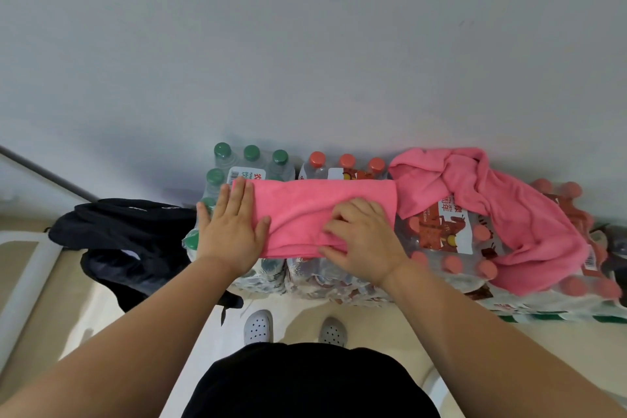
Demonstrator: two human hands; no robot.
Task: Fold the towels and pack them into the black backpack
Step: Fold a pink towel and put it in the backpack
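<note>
1. Head view: we look down on a pink towel [322, 210] that lies as a folded band across the tops of shrink-wrapped bottle packs [437, 241], which stand against a grey wall [305, 44].
2. We judge the step in hand to be the next fold of this towel. To do it well, we would keep the left end pinned and lift the near edge evenly. We would then carry it over until the edges meet and smooth it flat. The bottle caps make a bumpy base, so the cloth could sag or slip between them.
3. The left hand [230, 231] lies flat, palm down, fingers straight and close together. It presses on the towel's left end, and its outer side lies over green-capped bottles. Its forearm reaches in from the lower left.
4. The right hand [363, 241] sits on the towel's near right part. Its fingers are curled and pinch a ridge of cloth against the thumb at the near edge. Its forearm comes in from the lower right.
5. A second towel [492, 200], also pink, is crumpled and unfolded. It is draped over the packs just to the right of the first.
6. The backpack [125, 241] is slumped on the floor [51, 299] just left of the packs. We cannot tell whether its mouth is open.
</note>
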